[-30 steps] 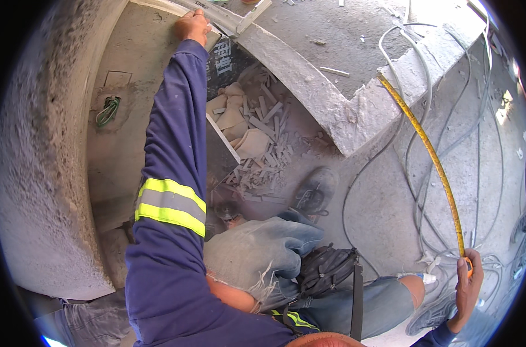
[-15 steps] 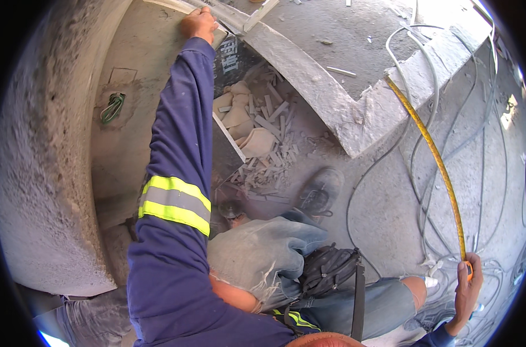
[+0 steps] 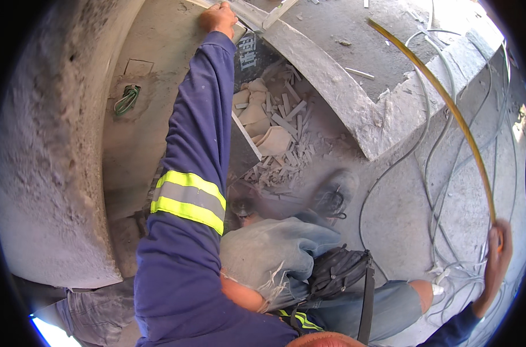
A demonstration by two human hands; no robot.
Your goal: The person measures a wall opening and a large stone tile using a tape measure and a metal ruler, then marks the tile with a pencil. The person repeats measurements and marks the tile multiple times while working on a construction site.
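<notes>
Bowing above the right hand (image 3: 495, 254) – closed on its end – yellow tape blade (image 3: 448, 110): springy, light; left hand (image 3: 218, 18) pins far end, grip unclear.

At about twelve o'clock I see one dark panel (image 3: 248, 52) with white print, a tilted rectangle just right of my raised left hand (image 3: 218, 18). I see no other labels, packages or screens.

Two hands, left (image 3: 218, 17) and right (image 3: 495, 254), one yellow tape measure (image 3: 448, 107), one shoe (image 3: 335, 196)
</notes>
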